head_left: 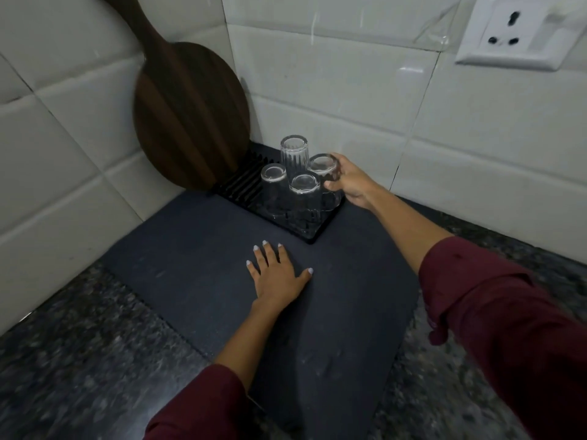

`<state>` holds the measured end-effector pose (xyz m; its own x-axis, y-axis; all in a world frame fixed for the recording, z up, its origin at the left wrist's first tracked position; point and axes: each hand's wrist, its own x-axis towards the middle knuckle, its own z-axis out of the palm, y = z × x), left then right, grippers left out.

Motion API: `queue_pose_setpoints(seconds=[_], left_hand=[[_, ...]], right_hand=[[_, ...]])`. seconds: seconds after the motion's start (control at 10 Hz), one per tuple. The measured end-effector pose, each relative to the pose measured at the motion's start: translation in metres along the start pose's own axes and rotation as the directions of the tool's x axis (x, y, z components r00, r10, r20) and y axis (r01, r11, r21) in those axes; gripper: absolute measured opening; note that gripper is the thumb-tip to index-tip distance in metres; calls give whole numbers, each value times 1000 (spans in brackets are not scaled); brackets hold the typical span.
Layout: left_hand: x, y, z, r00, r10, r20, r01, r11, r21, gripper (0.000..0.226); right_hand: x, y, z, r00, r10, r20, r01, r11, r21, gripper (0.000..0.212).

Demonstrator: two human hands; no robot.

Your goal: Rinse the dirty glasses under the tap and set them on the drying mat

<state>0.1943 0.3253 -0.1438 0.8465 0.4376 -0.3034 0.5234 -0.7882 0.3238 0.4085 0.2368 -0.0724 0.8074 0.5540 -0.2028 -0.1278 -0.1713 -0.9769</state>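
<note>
Here, a speckled granite countertop (79,344) meets a white tiled wall (349,90) in a corner. A large dark mat (197,281) covers most of the counter surface. A round dark wooden cutting board (190,115) with a handle leans upright against the left wall, its lower edge at the back of a black ridged drying mat (241,185). A white wall socket (521,30) sits on the tiles at upper right.

The ridged drying mat lies in the corner on top of the large mat. 4 clear glasses stand on it upside down, close together: a tall ribbed glass (293,155) at the rear, a left glass (273,185), a front glass (305,195) and a right glass (324,173).

The right hand (352,182), reaching in from the right in a maroon sleeve (495,319), grips the right glass from its outer side, fingers curled around the upturned base and thumb lower on the wall. That glass is just beside the tall and front glasses; whether it touches them cannot be told.

The left hand (276,274) rests flat on the large mat, fingers spread, near the front corner of the ridged mat, holding nothing.
</note>
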Motion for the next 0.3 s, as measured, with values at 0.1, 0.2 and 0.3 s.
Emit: queue_pose_setpoints(seconds=[0.1,0.2,0.3], left_hand=[[-8,4,-5,1000,-11,29,13,999,-47,86],[-27,20,-5,1000,16,22,-14,996,-83,83],[-46,45,2,992,129,7,-127,986,-103,79]], right_hand=[[-24,-4,-7,999,35,-19,-35,998,-42,85],[-63,2,-24,999,19,-45,-20,1000,-14,83],[-116,14,-43,993,-17,-118,25,998,63,74]])
